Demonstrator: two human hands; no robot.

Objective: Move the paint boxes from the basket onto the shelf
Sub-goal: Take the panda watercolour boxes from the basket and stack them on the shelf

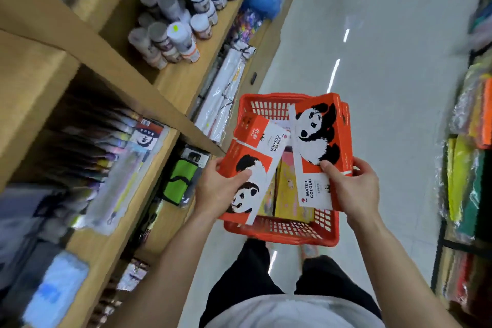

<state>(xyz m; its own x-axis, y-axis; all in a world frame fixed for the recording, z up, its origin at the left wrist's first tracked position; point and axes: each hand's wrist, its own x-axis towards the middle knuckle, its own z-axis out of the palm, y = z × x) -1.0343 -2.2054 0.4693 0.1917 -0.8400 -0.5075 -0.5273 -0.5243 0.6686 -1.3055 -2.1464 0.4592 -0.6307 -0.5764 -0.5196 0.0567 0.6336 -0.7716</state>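
Holding one paint box each, both hands are over the red basket (282, 234). The left hand (217, 189) has its grip clamped on the near end of a red and white panda paint box (253, 165), thumb on top by the panda picture and fingers under the edge. The right hand (355, 189) has its grip clamped on a second panda paint box (316, 141), thumb pressed on its white part just above the words "WATER COLOUR". This second box looks like the top one of a small stack, since more red edges show behind it.

Both boxes are lifted and tilted above the basket, close to each other but not touching as far as one can see. Down inside the basket lie yellow and pink boxes (288, 189).

The basket is out in front of the person's dark trousers (255, 282), above the pale floor (386, 61) of a shop aisle.

On the left stands a wooden shelf (170, 80). It carries jars with white and grey lids (181, 13), and lower down, blurry packs of pens (106, 146) and a green pack (181, 181). On the far right hang bright coloured packs (468, 168).
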